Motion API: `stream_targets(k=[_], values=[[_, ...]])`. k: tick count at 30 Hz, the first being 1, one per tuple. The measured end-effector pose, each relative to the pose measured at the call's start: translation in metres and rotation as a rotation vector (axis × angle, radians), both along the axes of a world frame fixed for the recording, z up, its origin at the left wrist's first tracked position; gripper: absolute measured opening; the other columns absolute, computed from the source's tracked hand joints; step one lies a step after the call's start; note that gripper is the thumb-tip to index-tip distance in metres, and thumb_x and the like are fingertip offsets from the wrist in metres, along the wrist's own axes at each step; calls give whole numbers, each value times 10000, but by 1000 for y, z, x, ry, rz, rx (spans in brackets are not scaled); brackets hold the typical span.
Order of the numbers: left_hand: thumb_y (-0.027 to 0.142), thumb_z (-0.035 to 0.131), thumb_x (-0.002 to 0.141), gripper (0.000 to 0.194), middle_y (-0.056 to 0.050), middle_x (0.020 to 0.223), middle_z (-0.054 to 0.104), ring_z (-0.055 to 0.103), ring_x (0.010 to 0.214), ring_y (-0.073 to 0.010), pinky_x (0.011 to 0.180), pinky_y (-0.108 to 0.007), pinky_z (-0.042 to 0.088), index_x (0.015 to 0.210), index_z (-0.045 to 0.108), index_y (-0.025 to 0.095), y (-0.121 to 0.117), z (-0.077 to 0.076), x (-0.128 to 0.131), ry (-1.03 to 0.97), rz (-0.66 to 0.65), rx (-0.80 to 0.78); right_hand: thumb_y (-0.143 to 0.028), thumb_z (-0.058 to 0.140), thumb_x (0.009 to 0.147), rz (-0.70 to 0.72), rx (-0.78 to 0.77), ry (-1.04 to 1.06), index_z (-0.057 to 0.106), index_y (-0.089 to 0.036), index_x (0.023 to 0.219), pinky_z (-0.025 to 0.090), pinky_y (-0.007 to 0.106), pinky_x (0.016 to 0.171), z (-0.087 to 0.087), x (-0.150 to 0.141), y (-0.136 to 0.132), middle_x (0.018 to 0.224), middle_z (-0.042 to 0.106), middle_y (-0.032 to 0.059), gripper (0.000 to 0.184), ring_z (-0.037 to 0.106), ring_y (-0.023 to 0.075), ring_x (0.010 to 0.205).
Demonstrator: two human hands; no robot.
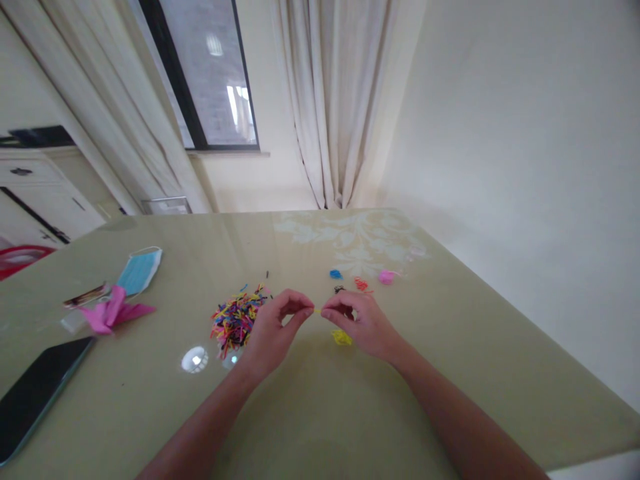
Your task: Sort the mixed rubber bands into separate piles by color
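My left hand (273, 333) and my right hand (364, 323) meet above the middle of the table, each closed in a pinch. Between their fingertips stretches a small yellow rubber band (317, 311). Beside my left hand lies a mixed heap of colourful rubber bands (235, 325), partly hidden by that hand. A yellow pile (342, 337) sits just under my right hand. Beyond this hand are small single-colour piles: a blue pile (336, 274), a black pile (340, 289) partly covered by the hand, a red pile (361, 284) and a pink pile (387, 277).
On the left of the glossy table (320, 413) are a black-screened phone (43, 387), a pink folded paper shape (114, 312) and a blue face mask (141, 270). A white wall (525, 147) borders the right side; curtains (335, 100) hang behind.
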State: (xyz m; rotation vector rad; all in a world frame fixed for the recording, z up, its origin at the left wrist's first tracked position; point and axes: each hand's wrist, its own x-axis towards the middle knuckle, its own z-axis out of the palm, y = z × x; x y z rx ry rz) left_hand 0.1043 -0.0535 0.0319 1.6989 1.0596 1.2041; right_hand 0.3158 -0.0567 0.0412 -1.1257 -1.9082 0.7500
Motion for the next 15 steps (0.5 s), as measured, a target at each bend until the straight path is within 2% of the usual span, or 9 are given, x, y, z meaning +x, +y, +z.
stream_targets(k=[4,6,8,10,13,15], values=[[306,688,925,100,-21,884,740,701,850,-166,808,-286,569,922,686,206,0,0,1,18,-31,9,-411,695,964,19,-58,0,775,-187,868,422,266,586,-1,1,1,726,711,20,257,555,137,620],[327,663,943,124,-32,938,748,710,897,-178,842,-303,570,979,682,210,2,0,-1,39,-35,5,-430,713,945,20,-97,75,780,-184,878,440,267,581,0,4,3,721,706,21,263,565,136,616],[355,633,962,171,-49,995,754,715,926,-197,860,-330,571,1048,678,214,6,0,-8,118,17,-1,-447,748,913,24,-130,176,793,-184,893,456,264,567,3,10,5,721,703,23,267,575,134,607],[352,599,978,191,-70,1036,751,708,931,-221,869,-368,563,1077,681,212,10,-1,-18,324,127,21,-446,795,873,18,-134,284,807,-188,893,464,259,546,9,18,5,730,708,26,259,577,128,596],[290,583,970,201,-125,1133,722,669,1069,-309,960,-474,513,1096,708,196,15,-2,-35,834,301,102,-419,857,819,2,-96,424,821,-203,853,450,247,503,19,26,3,739,721,30,222,554,114,568],[262,578,963,239,-146,1190,703,629,1162,-360,989,-518,479,1151,711,202,16,-4,-42,1106,355,106,-390,880,800,-5,-75,470,828,-214,833,438,243,488,25,29,1,720,717,22,186,523,102,543]])
